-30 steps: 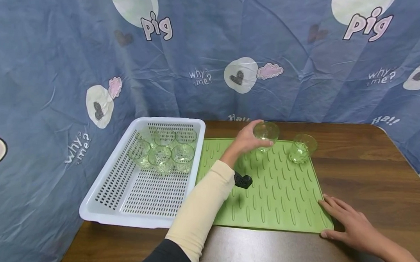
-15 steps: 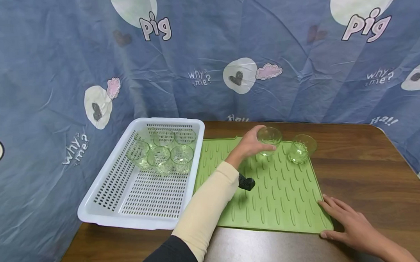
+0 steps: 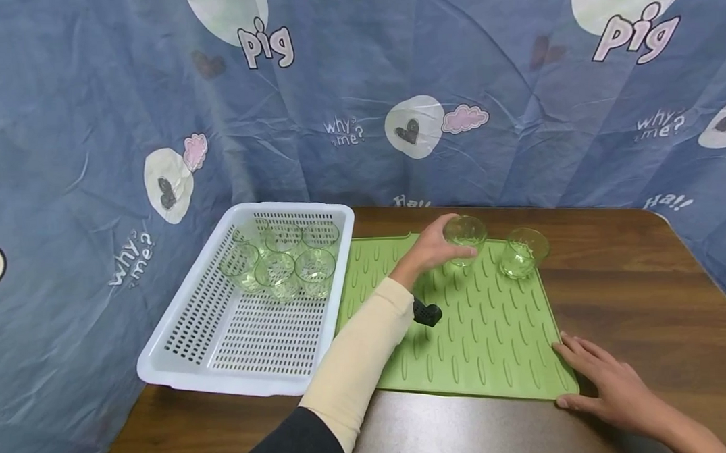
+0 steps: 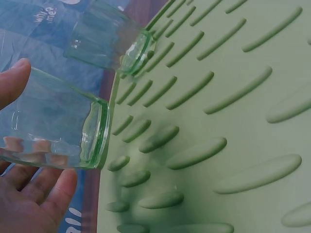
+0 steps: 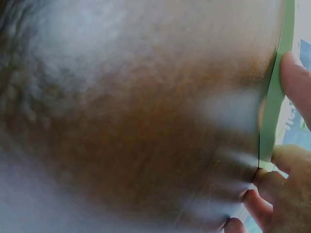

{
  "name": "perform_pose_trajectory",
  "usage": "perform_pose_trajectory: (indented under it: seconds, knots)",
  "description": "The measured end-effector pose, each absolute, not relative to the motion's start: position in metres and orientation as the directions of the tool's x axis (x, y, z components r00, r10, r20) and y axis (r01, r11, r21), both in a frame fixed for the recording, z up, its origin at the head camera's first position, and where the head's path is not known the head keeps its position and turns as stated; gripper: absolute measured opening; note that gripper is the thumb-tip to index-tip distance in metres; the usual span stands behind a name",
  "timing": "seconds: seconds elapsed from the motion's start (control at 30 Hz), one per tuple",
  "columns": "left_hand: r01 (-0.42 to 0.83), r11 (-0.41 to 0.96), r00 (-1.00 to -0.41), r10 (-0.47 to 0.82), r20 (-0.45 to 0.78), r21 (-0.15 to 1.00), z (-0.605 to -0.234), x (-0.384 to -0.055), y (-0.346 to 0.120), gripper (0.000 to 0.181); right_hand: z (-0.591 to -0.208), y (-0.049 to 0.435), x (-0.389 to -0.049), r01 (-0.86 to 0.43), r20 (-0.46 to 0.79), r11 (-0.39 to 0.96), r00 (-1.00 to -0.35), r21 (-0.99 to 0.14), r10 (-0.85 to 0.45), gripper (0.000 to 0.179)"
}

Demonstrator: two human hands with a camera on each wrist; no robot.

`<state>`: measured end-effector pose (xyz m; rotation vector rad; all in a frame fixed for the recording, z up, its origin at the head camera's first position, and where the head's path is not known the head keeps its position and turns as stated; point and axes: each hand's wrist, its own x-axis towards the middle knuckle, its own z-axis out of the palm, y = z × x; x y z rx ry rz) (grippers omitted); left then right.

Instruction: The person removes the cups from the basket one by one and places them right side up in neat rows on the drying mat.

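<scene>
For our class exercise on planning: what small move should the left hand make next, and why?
Probably lower the held glass gently onto the green mat: the left hand grips it mouth-up, its base seems to hover just above the mat, and bare mat shows beside the standing glass.

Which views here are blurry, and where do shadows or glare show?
Right wrist: blurred table, pale glare toward the top; left wrist: a soft shadow on the green mat; head: mostly crisp, with greyish glare on the table's near side.
</scene>
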<state>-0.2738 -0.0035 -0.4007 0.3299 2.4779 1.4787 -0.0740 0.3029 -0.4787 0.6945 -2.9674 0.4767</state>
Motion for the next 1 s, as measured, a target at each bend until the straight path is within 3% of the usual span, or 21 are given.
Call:
perform_pose_trajectory:
  seconds: [1.0]
  knots:
    - [0.057,0.444,-0.923,0.365,-0.122,0.894,-0.426,-0.27,0.021,0.095,-0.475,0.299,-0.073,-0.411,0.102,0.866,-0.911,-0.285,-0.399,0.085]
